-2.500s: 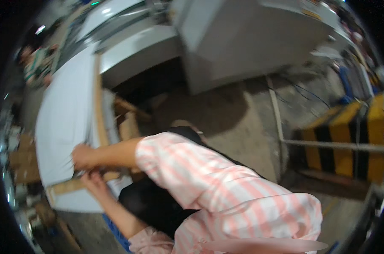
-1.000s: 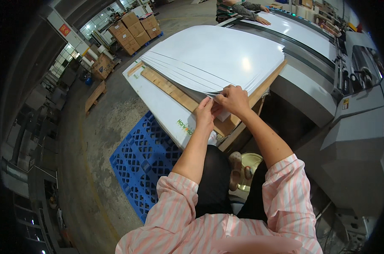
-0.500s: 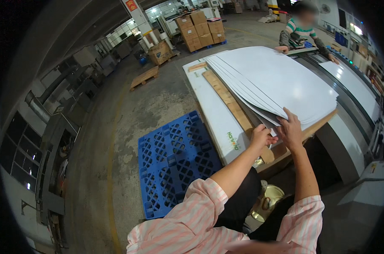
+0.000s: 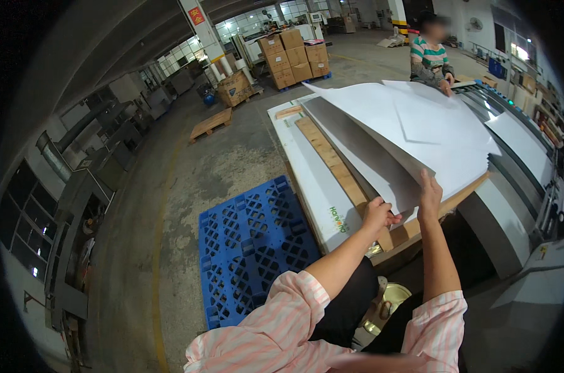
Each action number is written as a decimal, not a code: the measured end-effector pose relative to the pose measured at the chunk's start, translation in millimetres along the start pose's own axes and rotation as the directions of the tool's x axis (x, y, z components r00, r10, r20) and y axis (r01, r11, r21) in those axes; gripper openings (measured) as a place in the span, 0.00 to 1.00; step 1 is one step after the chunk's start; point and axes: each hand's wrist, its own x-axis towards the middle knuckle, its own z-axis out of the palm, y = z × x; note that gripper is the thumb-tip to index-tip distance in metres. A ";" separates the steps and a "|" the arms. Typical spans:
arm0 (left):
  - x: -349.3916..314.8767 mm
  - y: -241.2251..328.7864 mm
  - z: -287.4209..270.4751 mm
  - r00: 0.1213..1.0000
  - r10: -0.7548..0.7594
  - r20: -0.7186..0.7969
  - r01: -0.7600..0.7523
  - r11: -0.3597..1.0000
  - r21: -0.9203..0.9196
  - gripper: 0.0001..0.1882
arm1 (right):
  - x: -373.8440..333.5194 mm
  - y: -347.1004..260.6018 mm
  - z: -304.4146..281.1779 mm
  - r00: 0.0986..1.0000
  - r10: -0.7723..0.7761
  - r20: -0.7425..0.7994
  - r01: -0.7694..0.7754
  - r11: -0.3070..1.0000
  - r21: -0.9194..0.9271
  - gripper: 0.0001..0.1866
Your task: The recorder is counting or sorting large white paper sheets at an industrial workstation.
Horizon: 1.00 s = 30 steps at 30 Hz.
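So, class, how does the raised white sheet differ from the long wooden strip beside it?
The raised sheet is white; the wooden strip is tan. The sheet is broad, the strip narrow. The sheet bends upward near the right hand, while the strip lies flat. Both stretch away from the person.

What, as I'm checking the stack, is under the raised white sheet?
Beneath the raised white sheet, beside the right hand, another pale sheet shows. Its far part and anything below are covered.
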 end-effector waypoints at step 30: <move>2.5 -2.1 -16.4 0.962 0.064 -0.264 -0.055 0.998 0.043 0.21 | 4.3 4.4 -5.7 0.964 -0.190 0.186 0.261 0.812 -0.521 0.14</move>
